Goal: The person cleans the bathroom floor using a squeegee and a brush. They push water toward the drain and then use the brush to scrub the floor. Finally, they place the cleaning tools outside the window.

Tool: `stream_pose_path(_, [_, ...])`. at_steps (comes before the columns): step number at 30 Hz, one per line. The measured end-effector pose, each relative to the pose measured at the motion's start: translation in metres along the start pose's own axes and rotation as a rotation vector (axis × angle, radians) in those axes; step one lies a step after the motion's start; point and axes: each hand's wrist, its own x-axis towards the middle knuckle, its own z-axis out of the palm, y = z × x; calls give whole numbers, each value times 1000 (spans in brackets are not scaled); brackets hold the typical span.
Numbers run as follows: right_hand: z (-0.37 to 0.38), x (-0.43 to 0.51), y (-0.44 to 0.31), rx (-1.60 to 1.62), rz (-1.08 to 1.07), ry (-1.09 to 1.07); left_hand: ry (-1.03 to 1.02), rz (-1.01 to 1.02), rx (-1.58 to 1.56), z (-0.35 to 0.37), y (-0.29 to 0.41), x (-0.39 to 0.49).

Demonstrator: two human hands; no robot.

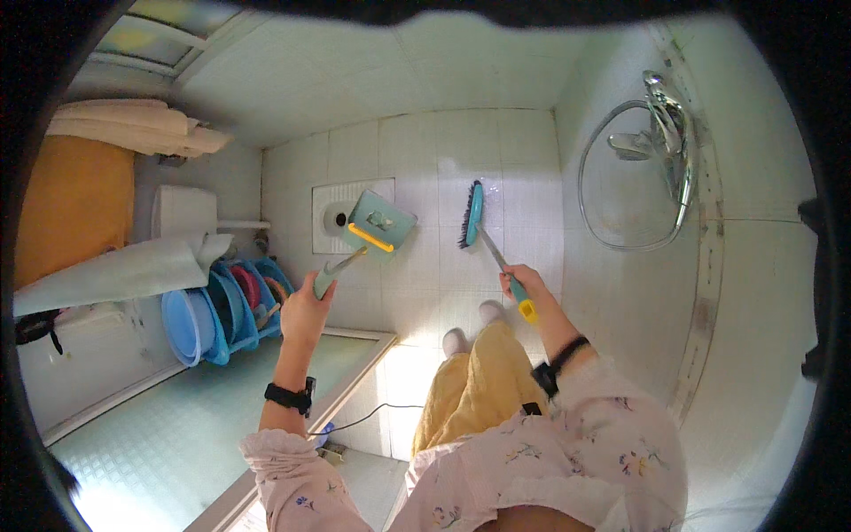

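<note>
My left hand (pixel 307 307) grips the pale green handle of a dustpan (pixel 392 216). The pan is green with a yellow strip across it, and a small pale patch, too unclear to name, shows on its surface. It overlaps the right side of a squat toilet (pixel 326 193), whose dark drain hole shows beside it. My right hand (pixel 525 282) is closed around the green and yellow grip of a long-handled brush (pixel 475 214). The brush's teal head with dark bristles is over the tiled floor (pixel 525 153), right of the dustpan and apart from it.
A chrome shower mixer (pixel 665 126) with a looped hose hangs on the right wall. Blue basins (pixel 189 326) stand in a rack (pixel 246 339) at left, near towels (pixel 133 123) and a white cistern (pixel 186 209). Behind my left arm is a glass-panelled door (pixel 199 425); a dark cable (pixel 372 411) crosses nearby.
</note>
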Motion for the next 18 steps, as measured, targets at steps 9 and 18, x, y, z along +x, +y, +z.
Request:
stream_pose_path(9, [61, -15, 30, -62, 1, 192, -12, -47, -42, 14, 0, 0])
stream_pose_path(18, [38, -37, 37, -233, -167, 83, 26, -157, -142, 6, -6, 8])
